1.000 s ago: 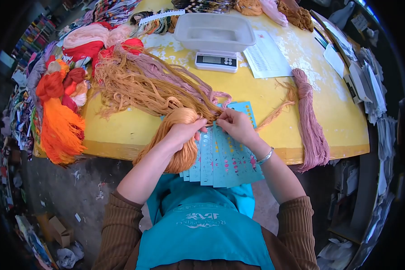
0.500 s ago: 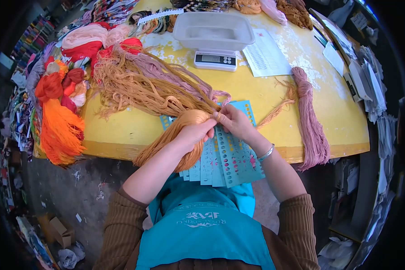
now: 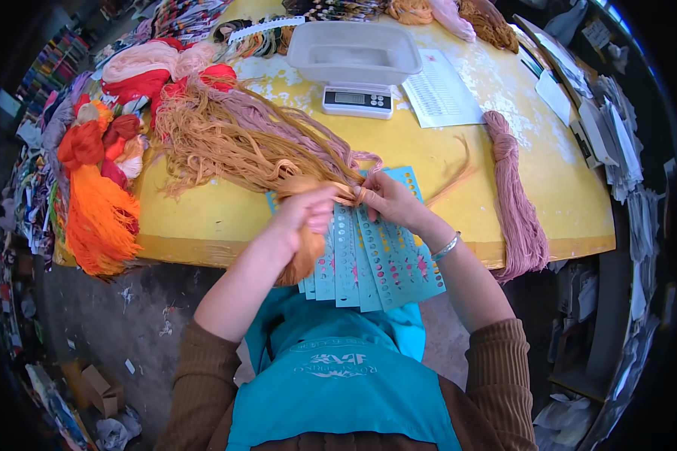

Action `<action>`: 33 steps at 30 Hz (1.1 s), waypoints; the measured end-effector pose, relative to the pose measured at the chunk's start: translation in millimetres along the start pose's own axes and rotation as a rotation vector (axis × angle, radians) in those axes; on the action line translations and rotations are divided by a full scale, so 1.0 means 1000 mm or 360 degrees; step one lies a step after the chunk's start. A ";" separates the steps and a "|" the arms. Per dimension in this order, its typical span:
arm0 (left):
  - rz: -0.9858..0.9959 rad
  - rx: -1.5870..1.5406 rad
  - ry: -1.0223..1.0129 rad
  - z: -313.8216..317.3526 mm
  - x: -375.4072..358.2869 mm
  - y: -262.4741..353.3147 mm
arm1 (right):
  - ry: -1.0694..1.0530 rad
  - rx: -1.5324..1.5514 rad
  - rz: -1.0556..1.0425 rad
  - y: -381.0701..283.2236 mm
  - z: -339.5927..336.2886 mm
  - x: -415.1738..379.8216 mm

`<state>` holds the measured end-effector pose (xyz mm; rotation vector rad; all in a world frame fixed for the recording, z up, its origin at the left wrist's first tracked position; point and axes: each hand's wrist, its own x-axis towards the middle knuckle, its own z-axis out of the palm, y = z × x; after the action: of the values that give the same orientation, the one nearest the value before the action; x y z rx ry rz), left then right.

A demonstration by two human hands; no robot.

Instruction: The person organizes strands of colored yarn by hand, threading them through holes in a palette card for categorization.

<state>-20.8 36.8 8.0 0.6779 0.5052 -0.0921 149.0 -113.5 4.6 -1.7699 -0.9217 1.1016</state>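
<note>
My left hand (image 3: 306, 214) is closed on a light orange thread skein (image 3: 302, 259), which hangs below it over the table's front edge. Part of that skein loops above the knuckles and runs right to my other hand. With thumb and finger pinched together, my right hand (image 3: 390, 200) grips the strands of the same skein. Its loose tail (image 3: 453, 180) trails out beyond the right hand. Beneath both hands lie several blue cards with punched holes (image 3: 387, 263), overlapping like a fan. A long pile of tan and mauve thread (image 3: 226, 139) reaches toward the hands from the left.
A mauve skein (image 3: 513, 203) lies at the right of the yellow table (image 3: 572, 188). A scale (image 3: 357, 100) with a clear plastic tub (image 3: 353, 52) stands at the back, near a printed sheet (image 3: 440, 90). Orange and red skeins (image 3: 98, 195) hang off the left edge.
My left hand has moved left and turned, drawing the light orange skein along with it. The skein now looks narrower. Its loose tail has shifted, while my right hand stays nearly in place.
</note>
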 end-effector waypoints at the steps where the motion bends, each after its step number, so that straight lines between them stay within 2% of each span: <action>1: 0.0074 -0.0320 -0.0223 -0.022 -0.010 0.007 | 0.0001 0.0002 -0.0001 -0.001 0.000 0.000; 2: 0.0145 -0.0640 -0.0447 -0.043 -0.021 0.013 | 0.0005 -0.0012 0.0012 -0.002 0.000 -0.001; 4: 0.0485 -0.1174 -0.0688 -0.040 -0.063 0.035 | 0.0009 -0.0022 0.0026 0.000 0.002 -0.001; 6: 0.1050 -0.1158 -0.0612 -0.060 -0.096 0.051 | 0.0089 -0.0130 0.0004 0.003 0.006 0.002; 7: 0.1060 -0.1157 -0.0610 -0.060 -0.103 0.050 | 0.0081 -0.0134 -0.0002 0.004 0.008 0.003; 9: 0.1413 -0.1259 -0.0407 -0.057 -0.114 0.049 | 0.0128 -0.0226 -0.0037 0.004 0.010 0.000; 10: 0.1381 -0.1055 -0.0340 -0.055 -0.109 0.044 | 0.0120 -0.0236 -0.0040 0.003 0.010 -0.004; 12: 0.1097 -0.0334 0.0244 -0.040 -0.098 0.034 | 0.0235 -0.0390 -0.0236 -0.003 0.012 -0.014; 13: 0.1009 0.0083 0.0315 -0.033 -0.088 0.028 | 0.0233 -0.0394 -0.0237 -0.005 0.015 -0.019; 15: 0.0703 0.0569 0.0375 -0.027 -0.067 0.014 | 0.0340 -0.0714 -0.0459 -0.009 0.019 -0.025; 16: 0.0876 0.1117 0.0398 -0.030 -0.052 0.004 | 0.0345 -0.0717 -0.0451 -0.008 0.021 -0.025; 17: 0.1042 0.1670 0.0415 -0.035 -0.037 -0.006 | 0.0434 -0.0907 -0.0675 -0.004 0.023 -0.022; 18: 0.1186 0.1796 0.0433 -0.034 -0.030 -0.016 | 0.0521 -0.1096 -0.0904 -0.001 0.025 -0.020; 19: 0.1189 0.1796 0.0431 -0.036 -0.021 -0.021 | 0.0523 -0.1098 -0.0906 0.001 0.025 -0.018; 21: 0.1279 0.2608 0.0788 -0.035 -0.010 -0.027 | 0.0542 -0.1247 -0.0900 0.006 0.028 -0.013; 22: 0.1025 0.1804 0.0738 -0.019 -0.012 -0.027 | 0.0535 -0.1245 -0.0905 0.007 0.029 -0.011; 25: 0.0940 0.1904 0.0942 -0.043 0.012 -0.038 | 0.0556 -0.1157 -0.0857 0.010 0.028 -0.008; 26: 0.0939 0.1904 0.0946 -0.046 0.013 -0.040 | 0.0487 -0.0901 -0.0800 0.011 0.025 -0.009; 27: 0.0980 0.2113 0.0843 -0.041 0.009 -0.036 | 0.0418 -0.0647 -0.0739 0.012 0.022 -0.010; 28: 0.1017 0.2319 0.0733 -0.035 0.005 -0.033 | 0.0415 -0.0645 -0.0740 0.017 0.020 -0.008; 30: 0.1000 0.2215 0.0631 -0.022 -0.002 -0.028 | 0.0325 0.0096 -0.0544 0.026 0.018 -0.006; 31: 0.0986 0.2113 0.0528 -0.018 -0.003 -0.029 | 0.0323 0.0098 -0.0538 0.028 0.017 -0.006; 33: 0.0985 0.2106 0.0533 -0.015 0.001 -0.030 | 0.0272 0.0347 -0.0376 0.027 0.013 -0.007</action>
<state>-33.2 22.6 -20.3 2.1422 0.4927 0.3129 138.3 -126.3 -21.5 -1.5082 -0.8472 0.8512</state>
